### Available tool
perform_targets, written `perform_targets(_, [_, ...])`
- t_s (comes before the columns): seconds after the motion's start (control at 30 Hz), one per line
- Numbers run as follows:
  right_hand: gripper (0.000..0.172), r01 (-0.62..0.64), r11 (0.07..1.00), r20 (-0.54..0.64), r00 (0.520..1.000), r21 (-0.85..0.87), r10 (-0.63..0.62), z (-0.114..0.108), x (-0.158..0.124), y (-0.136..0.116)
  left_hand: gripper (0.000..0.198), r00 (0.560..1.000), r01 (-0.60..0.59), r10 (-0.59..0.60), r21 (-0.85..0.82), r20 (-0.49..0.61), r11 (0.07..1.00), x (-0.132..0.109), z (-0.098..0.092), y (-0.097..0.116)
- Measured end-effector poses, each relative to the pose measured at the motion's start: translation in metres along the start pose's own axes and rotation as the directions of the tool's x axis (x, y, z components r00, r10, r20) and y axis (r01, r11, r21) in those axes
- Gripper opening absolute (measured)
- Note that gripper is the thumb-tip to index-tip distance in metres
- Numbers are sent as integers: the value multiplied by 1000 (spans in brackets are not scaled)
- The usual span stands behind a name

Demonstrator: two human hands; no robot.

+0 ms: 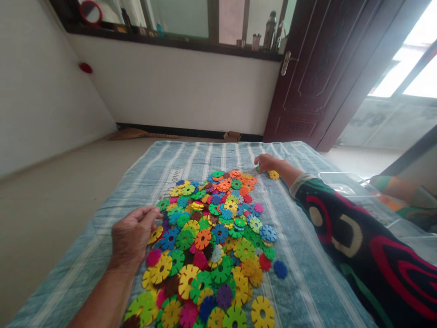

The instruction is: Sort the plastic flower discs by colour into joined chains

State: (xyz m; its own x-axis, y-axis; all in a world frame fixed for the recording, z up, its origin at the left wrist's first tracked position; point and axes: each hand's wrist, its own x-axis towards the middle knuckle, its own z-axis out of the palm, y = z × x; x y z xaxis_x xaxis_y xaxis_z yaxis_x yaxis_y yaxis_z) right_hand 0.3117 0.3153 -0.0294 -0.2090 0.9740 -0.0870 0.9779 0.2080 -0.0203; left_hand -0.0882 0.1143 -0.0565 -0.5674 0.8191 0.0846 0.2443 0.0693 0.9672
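Observation:
A heap of colourful notched plastic discs (203,238), each with a hole in its centre, is spread along a striped blue cloth. At the heap's left edge is my left hand (134,232), fingers curled and pressed together; whatever may be in them is hidden. My right hand (268,162) is stretched to the far side beyond the heap, its fingers closed down around a small green disc (257,168), of which only a bit shows. Just below that hand lies a yellow disc (273,175). A single dark blue disc (280,269) rests apart, right of the heap.
The striped cloth (293,255) covers the raised surface. A clear plastic container (351,175) stands at the right, partly behind my right sleeve. Beyond are a broom (133,133) on the floor, a dark red door (307,86) and a ledge (170,44) with bottles and cups.

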Motion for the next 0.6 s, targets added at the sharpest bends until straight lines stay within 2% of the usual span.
perform_targets(0.2, [53,-1,1000,7,1000,-14,2,-1,-3,0,33,1000,13,-13,-5,-2,1000,-2,1,5])
perform_targets(0.33, [56,36,999,-21,999,-12,-37,-10,-9,-17,31,1000,21,-21,-4,-1,1000,-5,0,8])
perform_targets(0.43, [50,174,985,-24,985,15,-173,-15,-18,-46,29,1000,23,-23,-18,6,1000,-5,0,8])
perform_targets(0.53, [42,371,929,-3,929,20,-371,-16,-30,-78,29,1000,13,-13,-25,9,1000,-4,0,6])
perform_targets(0.6, [40,424,906,-3,906,-6,-424,-14,-38,-95,30,1000,13,-13,-23,11,1000,-3,0,4])
